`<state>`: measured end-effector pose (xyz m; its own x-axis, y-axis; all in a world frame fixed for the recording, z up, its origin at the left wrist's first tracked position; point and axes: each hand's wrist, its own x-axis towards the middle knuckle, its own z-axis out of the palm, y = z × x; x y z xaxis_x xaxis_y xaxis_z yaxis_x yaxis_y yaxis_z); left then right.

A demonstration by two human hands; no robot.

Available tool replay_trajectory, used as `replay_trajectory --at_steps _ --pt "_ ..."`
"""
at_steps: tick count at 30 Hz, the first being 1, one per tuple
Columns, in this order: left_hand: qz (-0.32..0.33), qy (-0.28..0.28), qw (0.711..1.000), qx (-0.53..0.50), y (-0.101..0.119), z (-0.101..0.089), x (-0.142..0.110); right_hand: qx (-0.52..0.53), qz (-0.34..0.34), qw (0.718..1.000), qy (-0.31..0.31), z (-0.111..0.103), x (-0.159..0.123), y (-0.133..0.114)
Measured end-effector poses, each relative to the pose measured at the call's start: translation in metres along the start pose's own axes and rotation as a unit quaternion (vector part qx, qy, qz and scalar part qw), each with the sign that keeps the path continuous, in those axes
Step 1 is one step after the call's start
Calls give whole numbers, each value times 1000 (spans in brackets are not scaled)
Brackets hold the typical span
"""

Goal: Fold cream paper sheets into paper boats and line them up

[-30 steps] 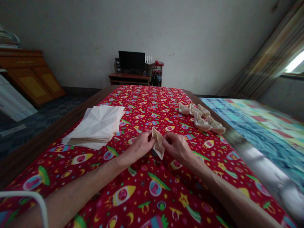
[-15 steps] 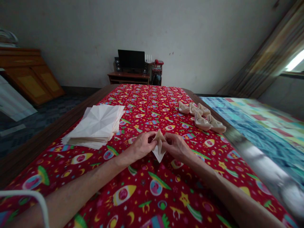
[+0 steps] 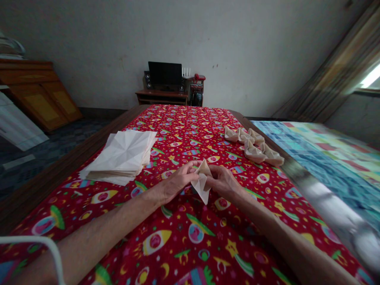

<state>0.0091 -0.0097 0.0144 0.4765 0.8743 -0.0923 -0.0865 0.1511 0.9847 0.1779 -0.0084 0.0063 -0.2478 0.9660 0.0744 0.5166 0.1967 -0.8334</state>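
Note:
Between my hands, a folded piece of cream paper [image 3: 202,183] is held in a pointed diamond shape, one tip up and one tip toward me. My left hand [image 3: 180,179] pinches its left side, thumb in front. On the other side, my right hand [image 3: 225,180] grips the right edge with thumb and fingers. To the left lies a stack of creased white paper sheets [image 3: 126,148], the top one marked with radiating folds. Several finished-looking folded paper pieces [image 3: 254,151] sit grouped at the right edge of the table.
A red patterned cloth [image 3: 190,122] covers the long table. Beyond its far end stand a monitor [image 3: 165,73] and speakers on a desk [image 3: 160,95]. A bed with a patchwork cover [image 3: 299,158] is at the right. A white curved tube [image 3: 49,243] shows at lower left.
The folded paper has turned slightly and shifted a little to the right, and its front flap now shows wider and flatter. Both hands still hold it.

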Motion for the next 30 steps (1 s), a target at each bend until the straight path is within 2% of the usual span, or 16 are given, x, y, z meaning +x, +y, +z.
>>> replay_trajectory --at_steps 6,12,17,19,22,24,26,30 --pt "-8 -12 1000 -16 -6 -1 0 -2 8 1000 4 1 -3 -5" --pt "-30 26 999 -15 -7 -1 -1 -4 8 1000 -5 1 -3 -6" --pt "-3 17 1000 -22 -8 0 0 -2 -4 1000 24 3 -4 -2" --pt "11 14 999 -30 -8 0 0 -12 -51 995 80 3 -8 -4" --pt "28 -1 999 -45 -9 -1 1 -78 -167 970 161 0 -17 -11" --pt "33 -6 998 -58 -11 -1 1 -126 -230 953 150 -3 -22 -16" --pt "29 14 997 -63 -14 -2 2 -169 -273 939 124 -5 -25 -18" --pt "29 52 997 -40 -17 -4 5 -250 -296 913 125 -4 -22 -14"
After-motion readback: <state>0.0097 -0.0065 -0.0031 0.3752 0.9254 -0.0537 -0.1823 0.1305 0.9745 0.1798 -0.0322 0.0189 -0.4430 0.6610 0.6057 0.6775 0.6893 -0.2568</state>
